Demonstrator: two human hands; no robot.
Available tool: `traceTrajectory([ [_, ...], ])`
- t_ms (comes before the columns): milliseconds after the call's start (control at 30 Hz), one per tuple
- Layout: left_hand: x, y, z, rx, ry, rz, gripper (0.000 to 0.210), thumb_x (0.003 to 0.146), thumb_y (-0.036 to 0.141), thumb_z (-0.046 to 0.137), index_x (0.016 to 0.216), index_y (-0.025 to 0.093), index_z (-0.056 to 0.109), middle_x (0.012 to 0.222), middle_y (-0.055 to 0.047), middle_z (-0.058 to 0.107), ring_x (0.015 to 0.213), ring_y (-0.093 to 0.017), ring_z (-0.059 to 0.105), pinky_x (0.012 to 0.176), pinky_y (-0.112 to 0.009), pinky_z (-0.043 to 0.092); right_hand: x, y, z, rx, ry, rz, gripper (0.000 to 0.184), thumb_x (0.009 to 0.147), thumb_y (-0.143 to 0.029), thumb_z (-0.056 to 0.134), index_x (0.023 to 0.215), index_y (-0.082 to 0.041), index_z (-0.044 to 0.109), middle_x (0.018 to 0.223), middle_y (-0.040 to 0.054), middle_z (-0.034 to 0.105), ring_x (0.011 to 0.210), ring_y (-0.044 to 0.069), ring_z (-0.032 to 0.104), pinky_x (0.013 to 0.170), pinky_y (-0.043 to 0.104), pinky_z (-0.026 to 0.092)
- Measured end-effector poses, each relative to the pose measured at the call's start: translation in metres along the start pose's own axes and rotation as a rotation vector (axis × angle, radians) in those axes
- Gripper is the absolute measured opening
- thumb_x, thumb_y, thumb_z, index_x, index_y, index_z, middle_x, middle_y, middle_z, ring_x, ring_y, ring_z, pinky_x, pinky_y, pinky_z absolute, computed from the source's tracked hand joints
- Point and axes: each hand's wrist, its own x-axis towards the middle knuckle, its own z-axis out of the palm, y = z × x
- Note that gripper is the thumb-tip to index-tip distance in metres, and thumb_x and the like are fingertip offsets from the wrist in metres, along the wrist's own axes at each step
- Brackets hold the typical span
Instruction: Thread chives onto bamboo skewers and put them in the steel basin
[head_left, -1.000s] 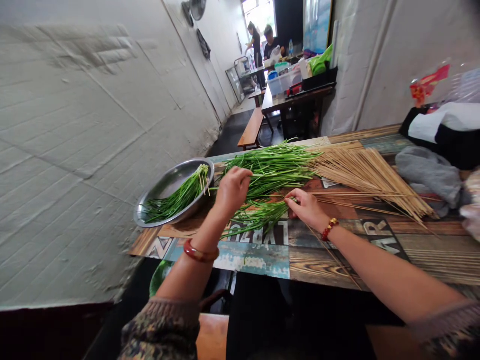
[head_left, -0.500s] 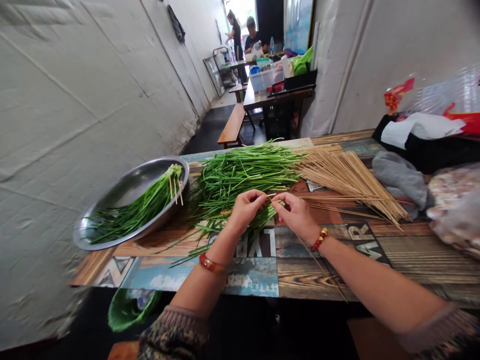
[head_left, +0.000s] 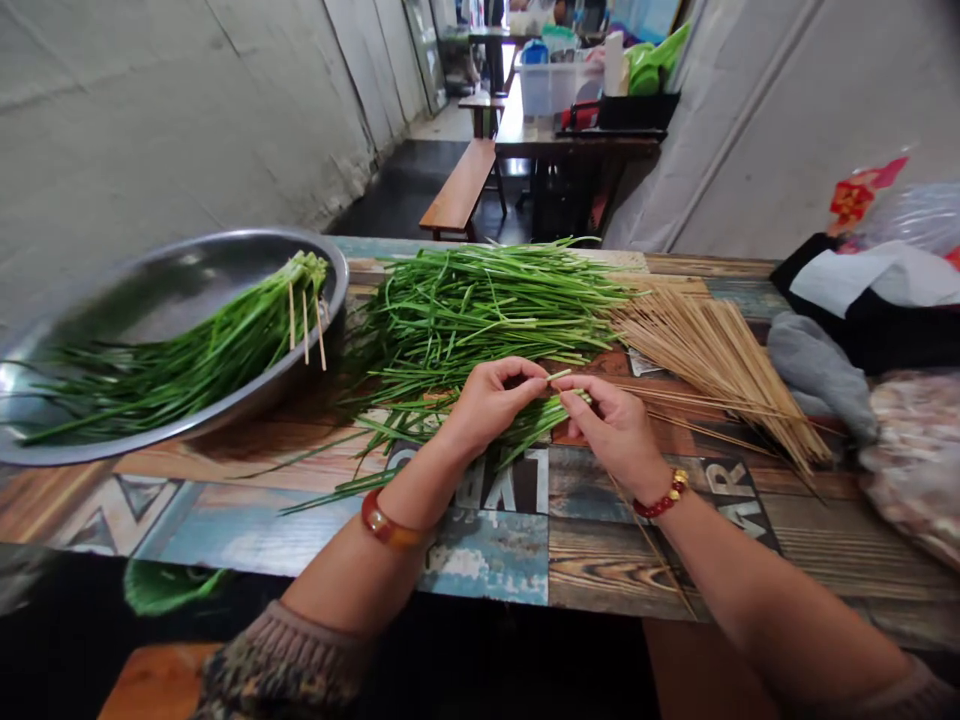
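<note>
My left hand [head_left: 496, 402] pinches a green chive stalk [head_left: 558, 376] near its pale cut end, thumb against forefinger. Just to the right, almost touching it, my right hand [head_left: 616, 432] is closed on a thin bamboo skewer [head_left: 654, 540] that slants down toward the table's front edge. Several chives [head_left: 531, 432] hang together below the fingers, their pale ends by my right fingertips; the skewer's tip is hidden there. Behind both hands lies a loose pile of chives [head_left: 487, 310]. Bamboo skewers [head_left: 720, 365] are fanned out to the right of the pile.
A metal basin [head_left: 339, 285] at the left holds chives with skewers through their ends. On the right lie a grey plastic bag [head_left: 814, 365] and a clear bag of pale pieces [head_left: 911, 450]. A bench [head_left: 465, 190] and another table stand beyond.
The view has tilted down and shifted, so the basin looks larger and the people at the back are mostly cut off. Between my fingertips the chive's pale end now shows more clearly.
</note>
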Motion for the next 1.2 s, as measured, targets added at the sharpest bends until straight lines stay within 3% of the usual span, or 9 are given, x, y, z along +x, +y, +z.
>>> traceTrajectory([
  [433,-0.0006,0.0018,0.0015,0.024,0.016,0.057,0.010,0.074,0.021,0.067,0.074,0.011,0.070,0.073,-0.003,0.066,0.068,-0.011,0.056,0.065,-0.023,0.042,-0.0037,-0.0003,-0.0005,0.019,0.012,0.015,0.028,0.086,-0.034,0.058,0.104,-0.016,0.069,0.052,-0.0042,0.056,0.044,0.009,0.053,0.045,0.020,0.041],
  [700,0.0005,-0.0010,-0.0006,0.243,0.038,0.210,0.009,0.076,0.021,0.066,0.074,0.014,0.071,0.071,-0.003,0.065,0.067,-0.012,0.056,0.062,-0.023,0.041,-0.0023,0.0013,-0.0002,0.021,0.018,0.004,0.027,0.086,-0.036,0.057,0.100,-0.016,0.068,0.051,-0.0039,0.055,0.043,0.009,0.052,0.042,0.020,0.039],
  [900,0.0000,-0.0002,-0.0019,0.291,0.014,0.232,0.010,0.079,0.020,0.064,0.075,0.014,0.071,0.071,-0.003,0.064,0.067,-0.012,0.055,0.062,-0.024,0.040,-0.0014,0.0045,-0.0002,0.006,0.013,0.009,0.026,0.086,-0.038,0.058,0.098,-0.017,0.066,0.052,-0.0039,0.055,0.044,0.010,0.053,0.043,0.021,0.040],
  [1100,0.0004,0.0002,-0.0026,0.326,0.015,0.260,0.010,0.078,0.017,0.063,0.072,0.015,0.070,0.069,-0.002,0.062,0.065,-0.012,0.052,0.061,-0.024,0.037,-0.0004,0.0036,0.0000,0.129,-0.005,-0.022,0.041,0.084,-0.034,0.061,0.123,-0.021,0.053,0.073,-0.0027,0.060,0.048,0.008,0.052,0.045,0.022,0.043],
  [1200,0.0004,-0.0002,-0.0023,0.316,0.009,0.249,0.010,0.078,0.017,0.062,0.072,0.014,0.070,0.069,-0.002,0.061,0.064,-0.011,0.052,0.061,-0.024,0.037,-0.0010,0.0031,-0.0003,0.108,-0.029,-0.057,0.038,0.086,-0.033,0.059,0.122,-0.022,0.054,0.072,-0.0036,0.058,0.050,0.008,0.053,0.047,0.022,0.043],
])
